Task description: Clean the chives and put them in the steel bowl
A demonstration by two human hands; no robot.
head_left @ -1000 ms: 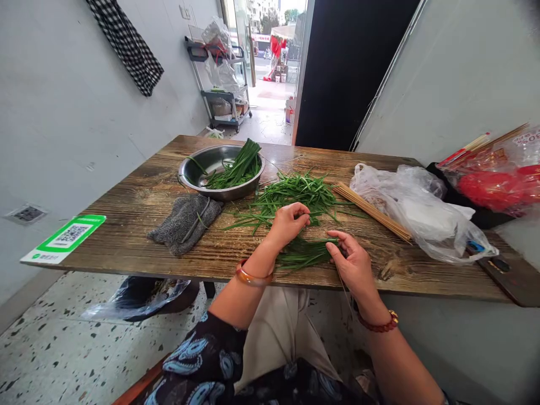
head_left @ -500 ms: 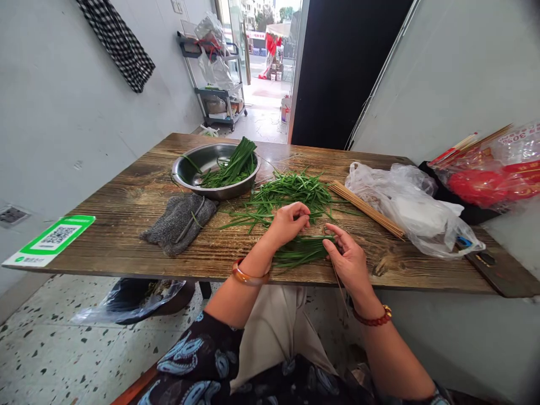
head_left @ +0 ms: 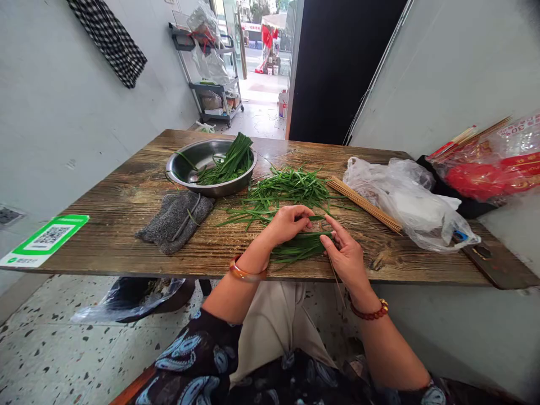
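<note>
Between the fingers of my left hand (head_left: 287,225) a green chive leaf (head_left: 316,217) is pinched, its end reaching my right hand's index fingertip. My right hand (head_left: 349,260) is closed around a thin skewer (head_left: 338,284) that sticks out below the palm, past the table edge. Under both hands lies a flat bundle of chives (head_left: 297,247), its right end at my right thumb. Whether the skewer passes through these leaves is hidden by the fingers. A loose pile of chives (head_left: 295,187) lies just beyond the hands.
A steel bowl (head_left: 177,175) with more chives stands back left, a grey cloth (head_left: 175,222) before it. Bamboo skewers (head_left: 365,203) lie right of the pile, beside a clear plastic bag (head_left: 405,197). A lined bin (head_left: 147,298) sits below the table's left front edge.
A chive leaf now shows stretched between my two hands, where my left fingers were curled with no leaf visible. The whole view has shifted slightly.
</note>
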